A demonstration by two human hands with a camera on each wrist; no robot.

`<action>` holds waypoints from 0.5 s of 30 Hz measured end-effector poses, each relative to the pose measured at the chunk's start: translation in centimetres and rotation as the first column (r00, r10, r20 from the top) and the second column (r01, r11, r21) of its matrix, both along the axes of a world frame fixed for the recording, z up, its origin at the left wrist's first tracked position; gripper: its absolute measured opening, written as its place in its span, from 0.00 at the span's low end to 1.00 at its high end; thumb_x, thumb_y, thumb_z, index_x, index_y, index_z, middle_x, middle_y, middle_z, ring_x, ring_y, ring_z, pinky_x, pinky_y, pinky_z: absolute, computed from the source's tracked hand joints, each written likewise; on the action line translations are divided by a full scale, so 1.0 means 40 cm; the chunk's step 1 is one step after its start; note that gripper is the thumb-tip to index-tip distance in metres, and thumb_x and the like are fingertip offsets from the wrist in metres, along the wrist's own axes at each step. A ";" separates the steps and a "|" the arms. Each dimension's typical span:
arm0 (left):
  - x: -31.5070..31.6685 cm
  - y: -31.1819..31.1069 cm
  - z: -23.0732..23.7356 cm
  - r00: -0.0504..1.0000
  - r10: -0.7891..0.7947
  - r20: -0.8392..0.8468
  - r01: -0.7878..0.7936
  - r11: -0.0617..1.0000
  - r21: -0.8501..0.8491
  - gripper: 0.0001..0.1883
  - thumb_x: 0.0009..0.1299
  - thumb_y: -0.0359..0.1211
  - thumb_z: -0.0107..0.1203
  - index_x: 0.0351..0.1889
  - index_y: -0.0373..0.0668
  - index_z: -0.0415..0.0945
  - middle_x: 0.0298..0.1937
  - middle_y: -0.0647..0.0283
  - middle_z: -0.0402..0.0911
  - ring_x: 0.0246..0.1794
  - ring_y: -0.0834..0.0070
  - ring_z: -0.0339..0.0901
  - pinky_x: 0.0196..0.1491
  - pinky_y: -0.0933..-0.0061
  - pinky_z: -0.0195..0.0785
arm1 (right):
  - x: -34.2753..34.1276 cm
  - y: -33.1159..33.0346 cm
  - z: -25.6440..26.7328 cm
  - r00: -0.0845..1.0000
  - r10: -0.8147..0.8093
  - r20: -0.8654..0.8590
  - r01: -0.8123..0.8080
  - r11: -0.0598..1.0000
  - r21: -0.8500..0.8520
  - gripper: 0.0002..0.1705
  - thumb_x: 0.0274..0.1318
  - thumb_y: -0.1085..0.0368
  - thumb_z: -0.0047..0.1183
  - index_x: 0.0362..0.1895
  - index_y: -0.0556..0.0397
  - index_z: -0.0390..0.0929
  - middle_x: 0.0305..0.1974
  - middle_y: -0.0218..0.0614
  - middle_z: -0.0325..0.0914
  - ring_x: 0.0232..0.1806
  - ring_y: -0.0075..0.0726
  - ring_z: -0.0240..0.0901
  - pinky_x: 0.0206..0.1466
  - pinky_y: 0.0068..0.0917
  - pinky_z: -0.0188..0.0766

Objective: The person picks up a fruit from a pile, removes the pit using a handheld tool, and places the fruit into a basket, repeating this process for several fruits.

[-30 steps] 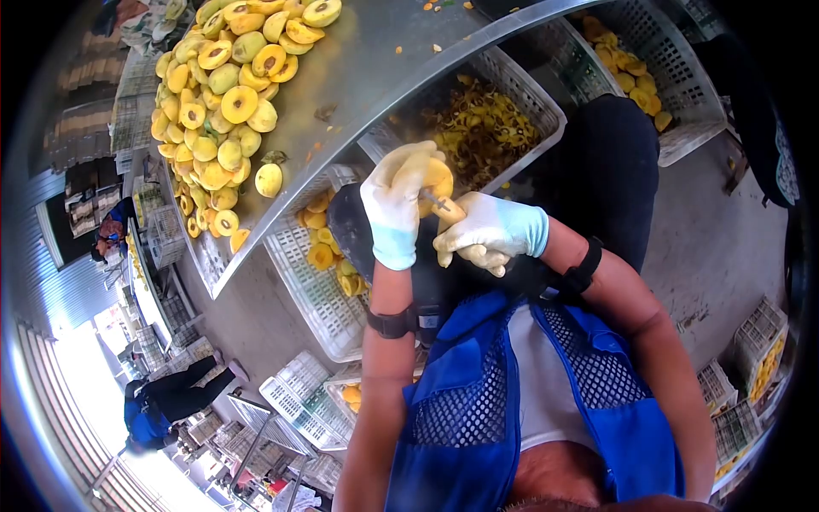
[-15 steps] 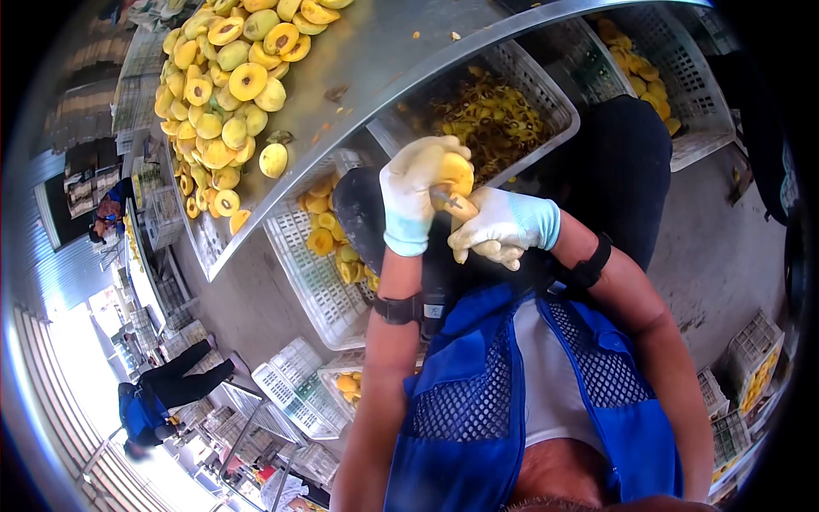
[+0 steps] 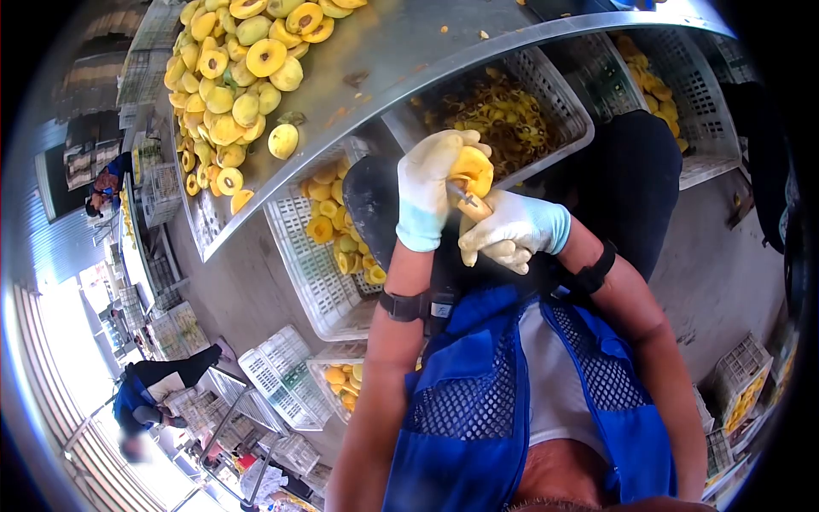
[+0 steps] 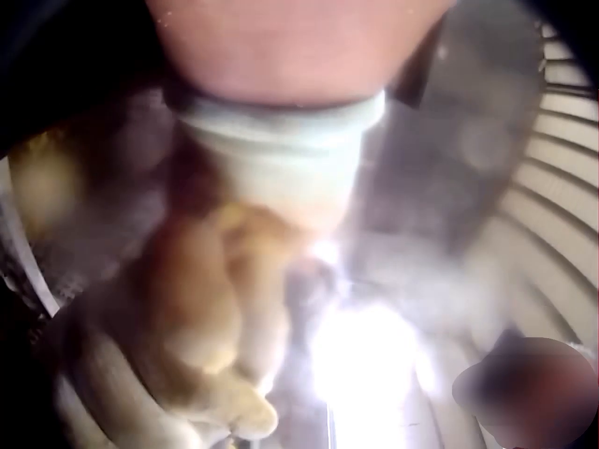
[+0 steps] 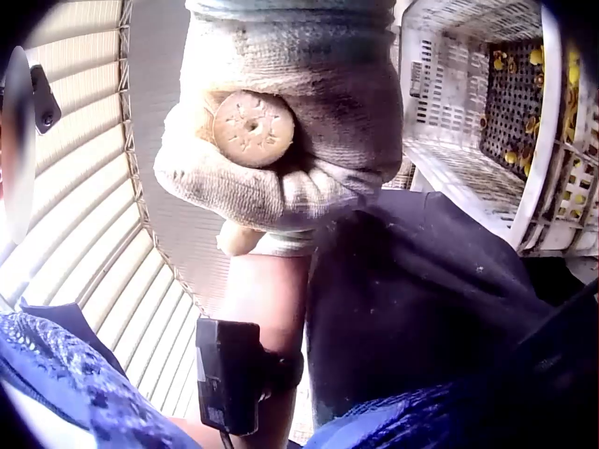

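Note:
In the head view, the gloved left hand (image 3: 428,183) grips a yellow fruit (image 3: 474,168), its fingers curled round the far side. Against the fruit's near side is the metal end of a small tool (image 3: 466,198). The gloved right hand (image 3: 520,225) clasps its wooden handle (image 3: 478,209), just right of and below the left hand. From the right wrist, the handle's round butt (image 5: 254,128) shows inside the curled right hand (image 5: 323,122). Blurred curled fingers of the left hand (image 4: 211,309) appear in the left wrist view; the fruit cannot be made out there.
A metal table (image 3: 384,64) bears a heap of halved yellow fruit (image 3: 243,90). Beneath its edge, a crate (image 3: 583,128) contains peel-like scraps; another crate (image 3: 320,299) with fruit halves stands to the left. Two people (image 3: 141,392) (image 3: 107,183) are farther off at left.
Both hands, with fruit and tool, appear slightly farther right in the head view, as do the table and crates. More of the fruit's yellow inside shows beside the tool.

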State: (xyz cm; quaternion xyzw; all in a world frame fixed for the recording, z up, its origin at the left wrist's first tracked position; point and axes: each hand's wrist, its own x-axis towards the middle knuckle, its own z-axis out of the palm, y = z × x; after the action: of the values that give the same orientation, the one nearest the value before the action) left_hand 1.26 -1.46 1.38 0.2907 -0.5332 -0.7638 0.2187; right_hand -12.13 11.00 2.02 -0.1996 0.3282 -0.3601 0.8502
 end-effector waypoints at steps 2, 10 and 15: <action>0.002 0.000 0.003 0.998 0.011 -0.055 -0.007 0.997 0.082 0.26 0.81 0.52 0.52 0.58 0.37 0.76 0.50 0.44 0.85 0.42 0.55 0.86 0.39 0.56 0.84 | 0.005 0.002 -0.006 0.998 0.003 0.061 -0.003 1.000 -0.010 0.17 0.67 0.61 0.61 0.36 0.67 0.80 0.12 0.28 0.64 0.06 0.25 0.59 0.09 0.26 0.60; -0.001 0.008 0.013 0.849 0.431 -0.307 -0.289 0.863 0.414 0.25 0.84 0.54 0.45 0.60 0.43 0.76 0.50 0.46 0.85 0.47 0.50 0.85 0.46 0.51 0.83 | -0.013 0.006 0.015 0.958 -0.141 0.250 0.176 0.976 -0.125 0.17 0.68 0.62 0.58 0.38 0.70 0.80 0.11 0.27 0.62 0.07 0.23 0.58 0.10 0.26 0.62; 0.272 -0.170 0.124 0.803 0.587 0.104 -0.283 0.529 -0.800 0.21 0.82 0.38 0.52 0.63 0.32 0.78 0.55 0.46 0.86 0.52 0.62 0.85 0.58 0.65 0.79 | -0.019 -0.011 0.009 0.900 -0.434 0.051 0.435 0.900 -0.018 0.19 0.72 0.59 0.55 0.41 0.68 0.79 0.11 0.25 0.61 0.07 0.23 0.56 0.11 0.27 0.60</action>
State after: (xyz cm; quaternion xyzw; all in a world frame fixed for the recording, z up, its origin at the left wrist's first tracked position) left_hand 12.15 -8.26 6.35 0.4343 -0.7378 -0.3232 0.4032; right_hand -12.88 10.55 2.36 -0.1255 0.3396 -0.5497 0.7528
